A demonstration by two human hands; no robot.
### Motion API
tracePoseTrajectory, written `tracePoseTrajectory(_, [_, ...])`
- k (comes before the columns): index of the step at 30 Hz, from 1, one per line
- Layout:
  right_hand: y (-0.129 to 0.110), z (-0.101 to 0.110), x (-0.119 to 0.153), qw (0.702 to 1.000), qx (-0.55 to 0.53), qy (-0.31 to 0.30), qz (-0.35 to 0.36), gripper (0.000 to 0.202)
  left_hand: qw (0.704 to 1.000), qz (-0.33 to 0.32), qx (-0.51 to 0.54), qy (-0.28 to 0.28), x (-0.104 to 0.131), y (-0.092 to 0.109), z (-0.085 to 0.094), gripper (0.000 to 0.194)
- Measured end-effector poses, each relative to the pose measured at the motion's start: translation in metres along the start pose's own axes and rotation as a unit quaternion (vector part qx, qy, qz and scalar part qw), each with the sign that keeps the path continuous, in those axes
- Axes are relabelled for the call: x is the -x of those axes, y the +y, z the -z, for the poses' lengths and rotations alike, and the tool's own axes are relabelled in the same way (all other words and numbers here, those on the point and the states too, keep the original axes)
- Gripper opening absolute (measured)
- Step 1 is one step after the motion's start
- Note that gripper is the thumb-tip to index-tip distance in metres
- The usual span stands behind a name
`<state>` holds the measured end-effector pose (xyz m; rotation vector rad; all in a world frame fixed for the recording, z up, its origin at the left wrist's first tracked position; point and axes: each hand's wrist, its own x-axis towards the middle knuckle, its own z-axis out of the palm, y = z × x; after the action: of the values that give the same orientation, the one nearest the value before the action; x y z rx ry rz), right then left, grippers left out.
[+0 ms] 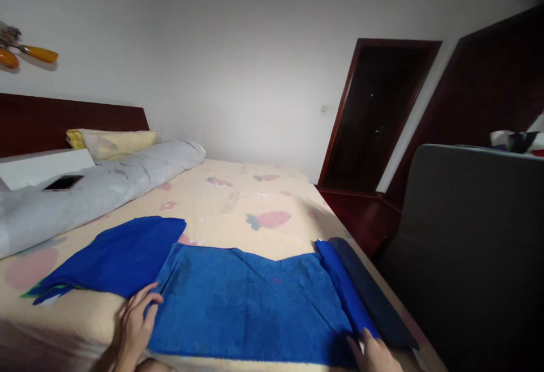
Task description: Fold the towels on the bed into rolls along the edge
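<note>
"So, where is the wide blue cloth (246, 307) being supported?"

"Along the near edge of the bed (232, 199), where it is being carried nearly flat, with a few creases being shown. Probably the full width is being exposed that way."

"And how is its left side being tended?"

"By the left hand (138, 321), which is being rested at that edge. The fingers of its grip are being held apart, with no fabric visibly being clamped; the border is perhaps being smoothed or steadied."

"What is being touched by the right hand (376, 355)?"

"The near end of the bright blue roll (346, 295), beside the cloth's right edge. Whether anything is being pinched by that grip cannot be told; the roll is likely being steadied."

"Is anything else being set alongside?"

"A dark roll (372, 298) is being lined up outside the bright one, seemingly for neatness, while a loosely folded blue piece (123, 256) is being accommodated on the left."
</note>
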<state>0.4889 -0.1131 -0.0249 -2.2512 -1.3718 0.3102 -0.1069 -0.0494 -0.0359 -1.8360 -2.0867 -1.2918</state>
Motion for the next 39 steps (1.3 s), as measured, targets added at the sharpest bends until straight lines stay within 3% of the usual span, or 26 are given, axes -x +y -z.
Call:
tracePoseTrajectory(3, [-0.043, 0.004, -0.035, 0.987, 0.004, 0.048, 0.15, 0.041, 0.999, 0.042, 0.0, -0.022, -0.048, 0.014, -0.025, 0.033])
tracePoseTrajectory(5, [-0.075, -0.003, -0.069, 0.969, -0.032, 0.029, 0.242, 0.041, 0.995, 0.084, -0.037, -0.049, -0.082, 0.023, -0.049, 0.033])
tracePoseTrajectory(8, [-0.105, -0.025, -0.119, 0.969, -0.013, 0.016, 0.245, 0.04, 0.99, 0.1, -0.063, -0.083, -0.119, 0.032, -0.085, 0.04])
tracePoseTrajectory(12, [-0.105, -0.053, -0.157, 0.976, 0.031, 0.014, 0.213, 0.044, 0.977, 0.114, -0.094, -0.154, -0.137, 0.025, -0.11, 0.037])
tracePoseTrajectory(16, [-0.088, -0.062, -0.165, 0.979, 0.076, 0.013, 0.191, 0.047, 0.965, 0.11, -0.127, -0.202, -0.136, 0.006, -0.109, 0.04])
tracePoseTrajectory(24, [-0.073, -0.058, -0.164, 0.973, 0.147, 0.02, 0.175, 0.046, 0.952, 0.062, -0.172, -0.246, -0.143, -0.02, -0.098, 0.048])
tracePoseTrajectory(33, [-0.087, -0.055, -0.186, 0.983, 0.165, 0.024, 0.075, 0.036, 0.938, 0.047, -0.209, -0.273, -0.148, -0.044, -0.068, 0.053])
tracePoseTrajectory(39, [-0.105, -0.052, -0.164, 0.974, 0.176, 0.083, 0.112, 0.035, 0.937, 0.024, -0.224, -0.265, -0.148, -0.033, -0.078, 0.054])
